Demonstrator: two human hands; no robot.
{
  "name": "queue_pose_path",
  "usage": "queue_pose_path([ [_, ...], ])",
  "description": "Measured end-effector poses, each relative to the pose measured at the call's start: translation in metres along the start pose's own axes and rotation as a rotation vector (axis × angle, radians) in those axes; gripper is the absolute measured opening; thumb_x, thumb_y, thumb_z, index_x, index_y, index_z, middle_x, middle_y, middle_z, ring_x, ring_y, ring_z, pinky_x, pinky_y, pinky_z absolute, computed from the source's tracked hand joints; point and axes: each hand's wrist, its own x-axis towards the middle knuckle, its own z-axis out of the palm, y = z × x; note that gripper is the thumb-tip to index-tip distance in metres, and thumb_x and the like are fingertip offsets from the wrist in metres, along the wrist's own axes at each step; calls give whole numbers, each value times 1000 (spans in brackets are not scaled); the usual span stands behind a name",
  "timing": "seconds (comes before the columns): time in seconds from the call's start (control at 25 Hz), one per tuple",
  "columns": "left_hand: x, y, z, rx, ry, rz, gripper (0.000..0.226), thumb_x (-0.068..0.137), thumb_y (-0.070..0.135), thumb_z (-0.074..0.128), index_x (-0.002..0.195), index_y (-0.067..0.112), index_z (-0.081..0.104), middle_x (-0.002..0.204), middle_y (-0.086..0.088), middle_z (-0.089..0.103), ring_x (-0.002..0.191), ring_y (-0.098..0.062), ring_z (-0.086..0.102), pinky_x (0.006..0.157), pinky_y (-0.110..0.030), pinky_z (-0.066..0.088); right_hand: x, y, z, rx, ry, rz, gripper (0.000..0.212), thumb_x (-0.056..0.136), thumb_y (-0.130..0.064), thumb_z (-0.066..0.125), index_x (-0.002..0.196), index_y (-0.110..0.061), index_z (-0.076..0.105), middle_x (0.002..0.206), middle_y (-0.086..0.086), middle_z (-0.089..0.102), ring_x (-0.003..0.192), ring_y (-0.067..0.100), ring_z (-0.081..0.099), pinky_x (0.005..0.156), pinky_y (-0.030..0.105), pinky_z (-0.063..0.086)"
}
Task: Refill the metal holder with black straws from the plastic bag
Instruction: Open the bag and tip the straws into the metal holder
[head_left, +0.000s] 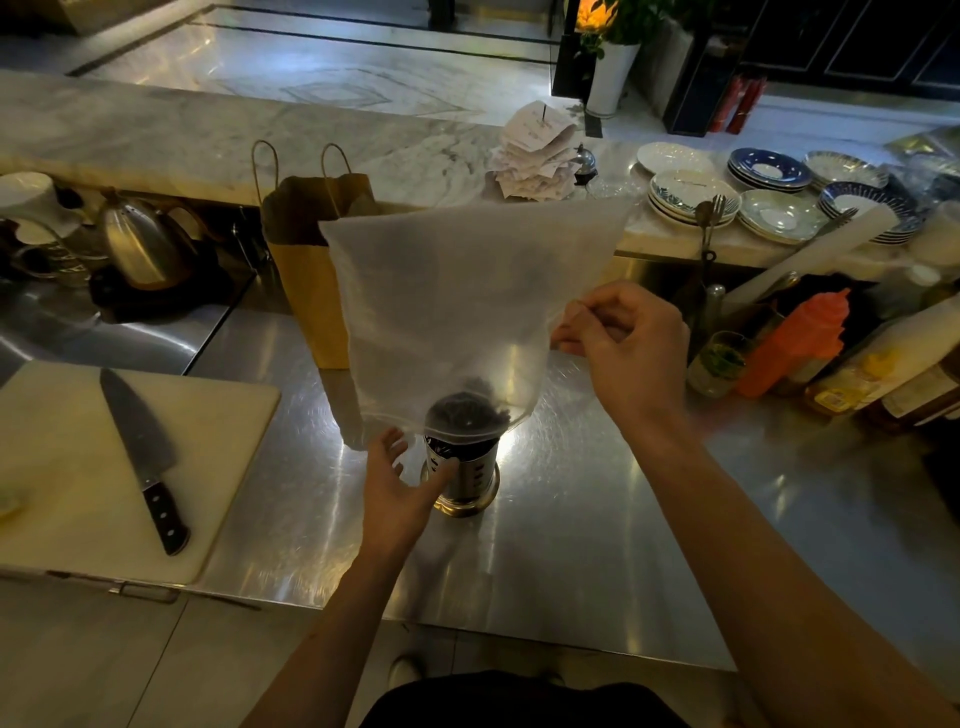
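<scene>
Bag (467, 291), judged limp and light, is pinched at its side by right hand (628, 348); holder (475, 478) is touched by slack left hand (395, 488).

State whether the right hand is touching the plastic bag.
Touching. The head view shows the right hand pinching the right edge of the plastic bag between thumb and fingers.

Right hand (623, 343) pinches bag (457, 291), seemingly over holder (470, 480).
</scene>
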Motion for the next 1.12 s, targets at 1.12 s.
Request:
queue_pose_path([
  [1.12, 23, 34, 44, 246, -190, 248, 97, 69, 13, 87, 148, 10, 32, 150, -8, 42, 138, -22, 38, 109, -25, 29, -19, 131, -70, 859, 254, 786, 14, 92, 8, 53, 86, -3, 58, 82, 11, 64, 67, 13, 72, 66, 21, 58],
])
